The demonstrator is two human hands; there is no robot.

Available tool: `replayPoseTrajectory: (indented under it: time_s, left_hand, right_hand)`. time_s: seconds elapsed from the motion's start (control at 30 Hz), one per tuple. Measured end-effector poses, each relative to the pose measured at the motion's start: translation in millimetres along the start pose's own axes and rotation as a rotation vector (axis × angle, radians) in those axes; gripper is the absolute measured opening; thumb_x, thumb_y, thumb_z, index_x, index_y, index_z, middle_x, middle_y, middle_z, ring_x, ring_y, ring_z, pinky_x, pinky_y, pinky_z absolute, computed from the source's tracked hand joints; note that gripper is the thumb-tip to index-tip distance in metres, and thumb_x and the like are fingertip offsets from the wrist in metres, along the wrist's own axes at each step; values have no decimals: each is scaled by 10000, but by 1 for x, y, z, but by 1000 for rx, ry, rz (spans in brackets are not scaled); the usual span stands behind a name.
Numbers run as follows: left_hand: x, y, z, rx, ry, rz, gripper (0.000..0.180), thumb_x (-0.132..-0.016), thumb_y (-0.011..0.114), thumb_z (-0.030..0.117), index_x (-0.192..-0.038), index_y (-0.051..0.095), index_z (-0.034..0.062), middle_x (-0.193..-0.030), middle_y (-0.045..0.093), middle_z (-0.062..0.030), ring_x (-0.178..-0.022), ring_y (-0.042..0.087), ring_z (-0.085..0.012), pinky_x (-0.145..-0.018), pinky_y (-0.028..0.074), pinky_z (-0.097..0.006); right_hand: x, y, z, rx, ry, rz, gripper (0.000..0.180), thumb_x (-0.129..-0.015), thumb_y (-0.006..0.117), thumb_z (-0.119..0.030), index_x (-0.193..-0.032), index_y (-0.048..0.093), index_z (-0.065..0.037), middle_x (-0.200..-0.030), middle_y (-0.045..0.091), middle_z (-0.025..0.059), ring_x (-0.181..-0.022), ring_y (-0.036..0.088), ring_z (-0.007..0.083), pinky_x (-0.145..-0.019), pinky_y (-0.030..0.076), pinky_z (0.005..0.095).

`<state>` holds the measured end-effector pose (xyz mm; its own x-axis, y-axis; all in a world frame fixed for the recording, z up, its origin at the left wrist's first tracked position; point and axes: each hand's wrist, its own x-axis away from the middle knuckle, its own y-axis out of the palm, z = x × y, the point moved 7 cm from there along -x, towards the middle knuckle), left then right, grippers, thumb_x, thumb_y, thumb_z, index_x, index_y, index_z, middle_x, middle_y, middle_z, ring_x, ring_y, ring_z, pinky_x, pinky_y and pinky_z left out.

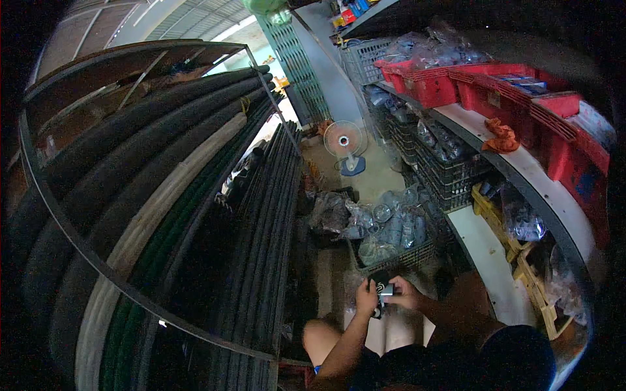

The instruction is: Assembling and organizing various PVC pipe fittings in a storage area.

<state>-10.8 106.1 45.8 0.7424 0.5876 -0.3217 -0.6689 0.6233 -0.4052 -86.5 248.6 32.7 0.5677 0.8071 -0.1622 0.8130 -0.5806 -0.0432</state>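
Observation:
Just above my lap, my left hand is closed round a small black thing with a pale mark on it. I cannot make out its kind. Against it sits a small silvery-grey piece, gripped by the bent fingers of my right hand. The two hands almost meet, and the fingers hide part of both things. Right beyond them stands a dark crate heaped with grey plastic pipe fittings, some in clear bags.
A rack of long rolls and pipes fills the left. On the right, a shelf carries red bins and an orange rag, with black crates and yellow bins below. A fan stands on the floor ahead.

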Motion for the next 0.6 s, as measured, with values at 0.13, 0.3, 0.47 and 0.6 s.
replayPoseTrajectory:
  time_s: [0.13,0.3,0.47,0.6]
  left_hand:
    - [16,30,-158,-184,-349,-175,362,-982,498,235,-1250,565,1,-1090,653,-223,-1009,621,-346,-831,482,-393]
    - [11,35,-210,-425,-588,-459,414,-987,507,273,-1306,515,9,-1229,611,-167,-1098,590,-305,-882,489,-379]
    - [-2,25,-77,834,-662,-41,392,-1015,422,333,-1119,638,22,-1030,689,-90,-884,665,-249,-768,536,-377]
    - [0,23,-15,1255,-765,37,650,-996,333,586,-1127,627,21,-1032,682,-112,-892,669,-260,-786,551,-389]
  right_hand:
    - [-6,22,-67,531,-298,-190,509,-759,782,-74,-1192,520,-22,-1273,505,175,-1192,525,347,-980,438,438]
    - [-18,25,-45,512,-296,-183,501,-777,783,-86,-1203,530,-21,-1292,499,159,-1217,516,322,-963,457,404]
    - [-35,-10,17,-59,244,-105,541,-778,822,-152,-1219,528,-42,-1186,575,94,-1070,569,214,-890,476,380]
    - [-41,-17,1,43,68,-24,572,-764,818,-115,-1242,512,-43,-1172,576,97,-1075,574,225,-882,478,350]
